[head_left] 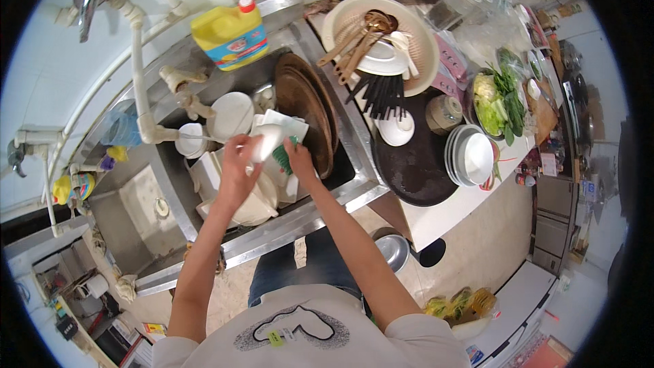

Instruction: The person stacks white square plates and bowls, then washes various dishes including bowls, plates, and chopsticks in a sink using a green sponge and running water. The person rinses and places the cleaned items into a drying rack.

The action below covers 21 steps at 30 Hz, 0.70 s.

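Over the right basin of a stainless steel sink [365, 176], my left hand [239, 166] grips a small white dish [269, 142], blurred and probably a bowl. My right hand [302, 162] pinches a green scouring pad [282, 157] just beside that dish. Beneath both hands lies a pile of white dishes [255, 197], partly covered by the hands. Farther back in the basin are a round white bowl [231, 115] and smaller stacked white bowls [191, 140]. Large brown round trays [305, 107] lean against the basin's right side. A thin stream, apparently water, runs from the white pipe tap [162, 134].
A yellow jug [232, 38] stands on the sink's back ledge. To the right, a cream basin [334, 23] holds ladles and spoons. A dark round tray [409, 176] carries stacked bowls [472, 158], black chopsticks [380, 94] and a jar [443, 114]. Vegetables [493, 105] sit beyond.
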Each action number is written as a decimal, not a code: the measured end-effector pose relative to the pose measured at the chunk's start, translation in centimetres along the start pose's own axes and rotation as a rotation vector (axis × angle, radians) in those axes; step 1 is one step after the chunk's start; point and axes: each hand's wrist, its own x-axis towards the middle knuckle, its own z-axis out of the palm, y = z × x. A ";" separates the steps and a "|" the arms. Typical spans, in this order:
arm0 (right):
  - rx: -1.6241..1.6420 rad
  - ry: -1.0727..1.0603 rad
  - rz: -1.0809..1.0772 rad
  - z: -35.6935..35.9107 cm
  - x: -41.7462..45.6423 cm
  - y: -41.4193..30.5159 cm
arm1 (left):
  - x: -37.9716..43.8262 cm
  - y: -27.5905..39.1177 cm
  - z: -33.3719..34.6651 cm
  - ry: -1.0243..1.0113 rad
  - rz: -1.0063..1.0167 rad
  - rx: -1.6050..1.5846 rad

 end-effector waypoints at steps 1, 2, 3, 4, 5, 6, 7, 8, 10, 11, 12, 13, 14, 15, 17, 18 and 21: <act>-0.018 -0.004 0.018 -0.5 -0.6 0.0 | 0.5 1.9 1.1 -0.010 0.081 0.016; 0.030 0.054 -0.361 -0.6 -0.7 1.5 | 1.0 3.1 2.7 -0.001 0.268 0.068; -0.198 0.074 -0.544 -1.1 -0.9 3.1 | 1.8 5.7 3.5 -0.076 0.358 0.048; -0.418 0.130 -0.730 -1.6 -1.1 4.7 | 2.2 7.1 5.6 -0.107 0.416 0.041; -0.856 0.102 -0.732 -1.2 -1.9 3.7 | 2.2 6.9 8.1 -0.061 0.517 0.273; -0.593 -0.010 -0.280 -2.5 -0.4 4.1 | 3.7 9.5 10.5 -0.059 0.617 0.190; -0.340 -0.016 0.157 -2.3 1.4 4.6 | 4.8 11.4 12.1 -0.055 0.695 0.146; -0.131 -0.015 0.108 -0.7 0.7 3.8 | 6.1 12.0 13.0 -0.072 0.745 0.192; 0.063 -0.012 0.088 -0.3 -1.1 1.9 | 8.5 13.2 16.0 -0.054 0.805 0.306; 0.054 -0.039 0.109 -0.1 -1.6 0.9 | 9.5 13.4 17.5 -0.046 0.802 0.359; 0.047 -0.065 0.133 0.0 -1.8 0.7 | 10.1 13.0 18.9 -0.047 0.775 0.394; -0.029 -0.031 -0.050 -0.4 -1.3 2.1 | 10.7 12.9 20.1 -0.046 0.755 0.422; -0.110 0.016 -0.236 -1.6 -0.3 4.8 | 11.3 13.6 21.4 -0.042 0.743 0.436; -0.122 0.034 -0.241 -2.0 0.0 5.1 | 11.6 13.5 22.2 -0.096 0.750 0.417; -0.098 0.064 -0.084 -3.6 1.0 5.4 | 12.3 13.5 23.8 -0.198 0.756 0.377; -0.171 0.029 -0.045 -3.1 0.7 5.2 | 12.1 12.2 24.8 -0.160 0.763 0.359; -0.270 -0.029 0.055 -3.8 0.4 4.1 | 12.2 13.4 26.1 -0.253 0.750 0.330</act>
